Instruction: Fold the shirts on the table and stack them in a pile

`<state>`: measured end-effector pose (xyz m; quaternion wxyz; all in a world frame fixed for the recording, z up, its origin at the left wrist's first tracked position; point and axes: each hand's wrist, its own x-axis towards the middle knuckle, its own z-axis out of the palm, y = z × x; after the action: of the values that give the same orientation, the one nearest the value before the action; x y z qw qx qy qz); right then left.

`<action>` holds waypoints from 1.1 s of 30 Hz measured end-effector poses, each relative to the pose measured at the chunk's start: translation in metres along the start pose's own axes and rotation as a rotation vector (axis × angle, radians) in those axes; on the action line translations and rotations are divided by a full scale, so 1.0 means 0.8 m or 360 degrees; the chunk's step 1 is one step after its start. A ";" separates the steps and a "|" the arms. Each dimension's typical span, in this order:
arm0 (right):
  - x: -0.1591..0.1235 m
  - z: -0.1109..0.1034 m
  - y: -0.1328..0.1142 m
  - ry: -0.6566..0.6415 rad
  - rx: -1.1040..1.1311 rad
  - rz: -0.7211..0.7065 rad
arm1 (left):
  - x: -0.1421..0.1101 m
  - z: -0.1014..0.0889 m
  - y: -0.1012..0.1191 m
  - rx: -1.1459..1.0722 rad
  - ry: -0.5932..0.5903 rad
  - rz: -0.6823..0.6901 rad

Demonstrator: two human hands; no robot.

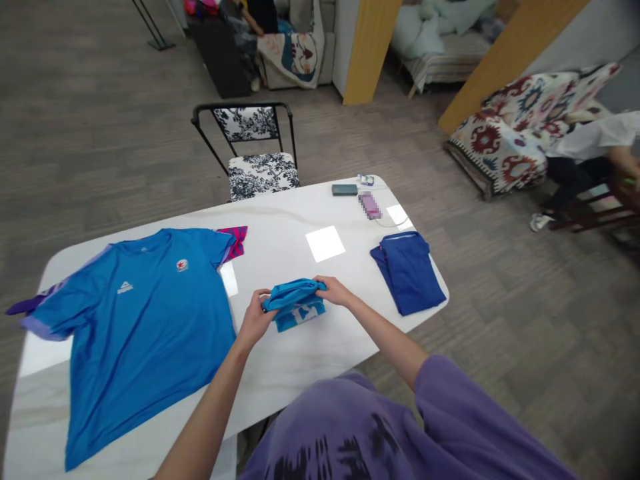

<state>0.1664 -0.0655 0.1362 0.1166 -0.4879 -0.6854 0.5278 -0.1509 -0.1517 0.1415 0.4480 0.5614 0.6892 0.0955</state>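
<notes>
A small folded bundle of bright blue cloth (295, 303) with a white print on its front is held just over or on the white table (345, 340); I cannot tell which. My left hand (256, 320) grips its left end, fingers closed on the fabric. At the opposite end my right hand (332, 291) pinches the upper corner. To the left, a blue T-shirt (160, 327) lies spread flat with its collar away from me. Dark blue folded clothing (413, 273) rests near the right edge of the table.
A dark case (345, 190), a blurred pink phone-like item (369, 205) and a cable lie at the far right corner. Beyond the table stands a patterned chair (260, 153). One person (590, 157) sits at right; another person's arm (251, 19) shows at the top.
</notes>
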 end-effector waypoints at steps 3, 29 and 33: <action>-0.121 -0.012 0.003 0.0045 0.0091 -0.0002 | -0.079 0.024 0.038 -0.0361 -0.0052 0.0096; -0.212 -0.481 0.417 0.0802 -0.0851 0.0410 | 0.275 0.494 0.508 -0.0539 0.0181 0.0046; -0.186 -0.413 0.455 0.0585 -0.0884 0.0358 | 0.200 0.518 0.409 -0.0071 0.0100 0.0254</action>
<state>0.6620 0.0058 0.0219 0.0421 -0.6604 -0.7123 0.2341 0.3795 -0.0532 0.0271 0.4295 0.6012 0.6537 0.1637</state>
